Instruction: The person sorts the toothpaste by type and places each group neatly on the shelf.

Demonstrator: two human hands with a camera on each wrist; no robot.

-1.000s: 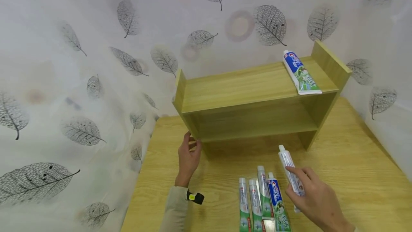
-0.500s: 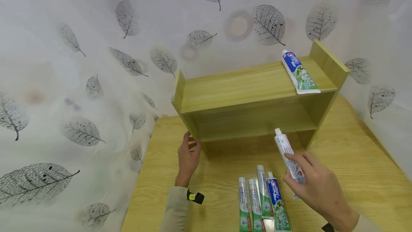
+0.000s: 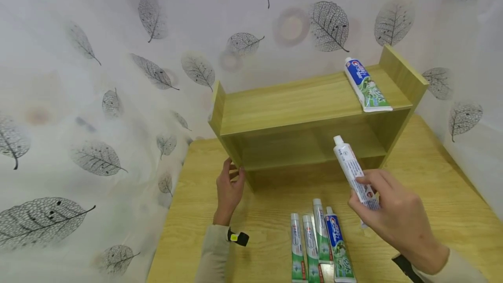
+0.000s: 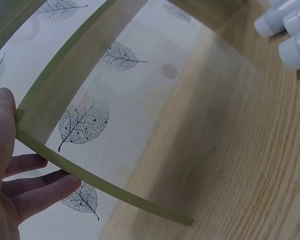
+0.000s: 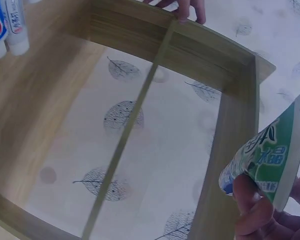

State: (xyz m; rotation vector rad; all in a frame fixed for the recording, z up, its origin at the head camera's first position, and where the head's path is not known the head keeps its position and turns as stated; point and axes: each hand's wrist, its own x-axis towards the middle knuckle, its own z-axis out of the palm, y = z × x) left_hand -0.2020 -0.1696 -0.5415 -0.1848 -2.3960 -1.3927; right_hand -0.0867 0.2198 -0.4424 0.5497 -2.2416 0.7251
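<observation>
A two-tier wooden shelf (image 3: 275,110) stands on the table. My left hand (image 3: 229,191) grips its left side panel; in the left wrist view the thumb and fingers (image 4: 50,192) lie on opposite sides of that panel. My right hand (image 3: 401,213) holds a toothpaste tube (image 3: 347,160) by its lower part, white printed back showing and cap pointing up, in front of the lower tier. The right wrist view shows the green end of this tube (image 5: 275,157) between thumb and fingers. Another blue and green toothpaste tube (image 3: 367,86) lies on the top tier, at the right.
Several toothpaste tubes lie side by side on the table before the shelf: slim white and green ones (image 3: 297,243) and a blue and green one (image 3: 339,248). Behind the wooden table (image 3: 188,226) hangs a leaf-patterned wall covering (image 3: 118,47).
My right hand has lifted the held toothpaste tube up and forward, from beside the table tubes to before the lower tier. The left hand stays at the shelf's side panel.
</observation>
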